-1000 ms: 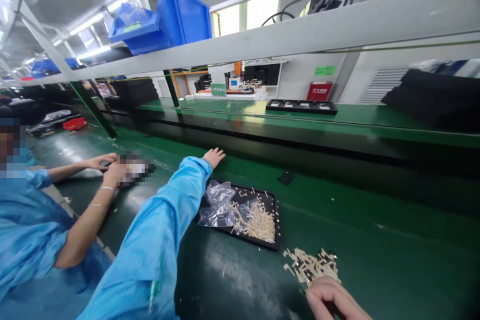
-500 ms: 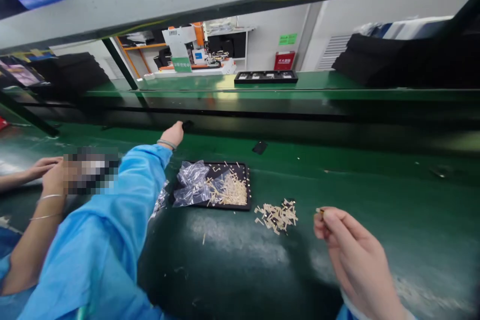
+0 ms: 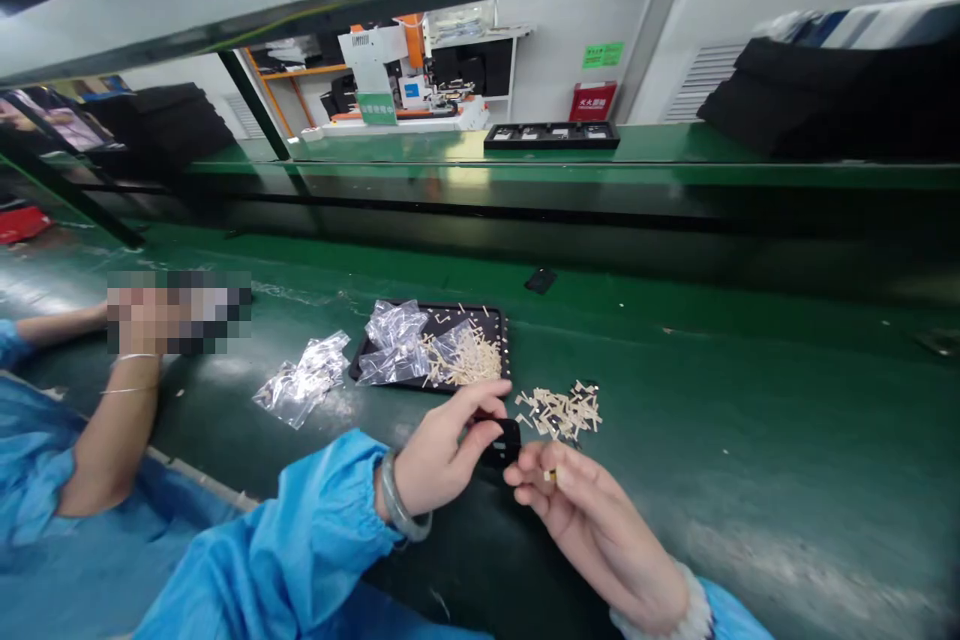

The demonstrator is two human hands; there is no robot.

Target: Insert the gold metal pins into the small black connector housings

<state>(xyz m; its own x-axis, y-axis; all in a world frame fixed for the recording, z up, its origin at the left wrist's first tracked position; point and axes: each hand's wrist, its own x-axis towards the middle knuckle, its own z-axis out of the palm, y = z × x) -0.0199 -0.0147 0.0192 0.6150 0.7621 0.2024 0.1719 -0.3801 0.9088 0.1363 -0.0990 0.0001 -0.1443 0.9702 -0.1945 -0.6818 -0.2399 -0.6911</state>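
Observation:
My left hand, with a bangle at the wrist, pinches a small black plastic piece with rounded corners and a little slot in its face. Close by on the right, my right hand holds a tiny pale-and-yellow part between thumb and fingers. The fingertips of that hand reach the edge of the black piece, though I cannot tell if they touch it. Just beyond both hands lies a loose pile of small cream-coloured strips.
Behind my left hand a black tray holds clear plastic bags and more cream strips. More clear bags lie left of it. A flat black piece rests farther back. At left, a co-worker's arm extends over the green bench.
My left hand has come back from the far side of the bench with the black piece. My right hand has moved left to meet it, still holding the tiny part.

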